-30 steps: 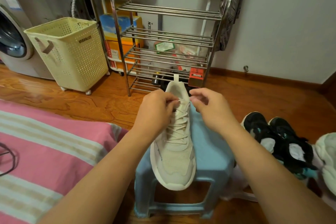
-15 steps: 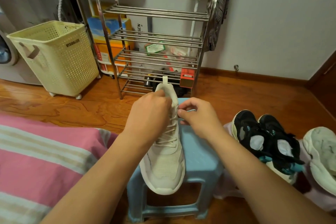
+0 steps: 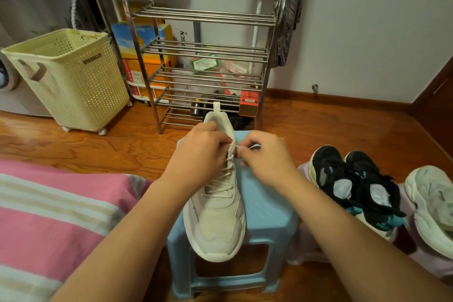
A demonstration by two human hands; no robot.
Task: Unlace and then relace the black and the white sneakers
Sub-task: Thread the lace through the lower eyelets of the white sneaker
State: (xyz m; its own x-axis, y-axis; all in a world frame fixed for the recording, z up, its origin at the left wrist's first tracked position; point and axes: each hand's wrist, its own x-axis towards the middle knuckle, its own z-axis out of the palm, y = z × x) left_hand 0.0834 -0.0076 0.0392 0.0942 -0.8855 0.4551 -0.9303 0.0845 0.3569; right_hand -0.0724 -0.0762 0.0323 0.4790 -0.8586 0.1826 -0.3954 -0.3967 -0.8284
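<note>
Under both hands lies a cream-white sneaker (image 3: 217,213) with matching cream laces (image 3: 221,180) and a mesh-textured toe. It rests on a pale blue stool (image 3: 267,213). To the right of the right hand (image 3: 266,158) sit two black sneakers (image 3: 355,184) with teal accents, white patches and off-white soles, and beyond them a white sneaker (image 3: 431,206) smudged with grey. Left of the left hand (image 3: 198,157) a bedcover (image 3: 54,216) shows pink, cream and white stripes. Farther off beyond that hand stands a pale yellow basket (image 3: 71,81) dotted with small holes, beside a shiny silver rack (image 3: 203,49). The floor (image 3: 81,152) is glossy orange-brown wood with swirling grain.
</note>
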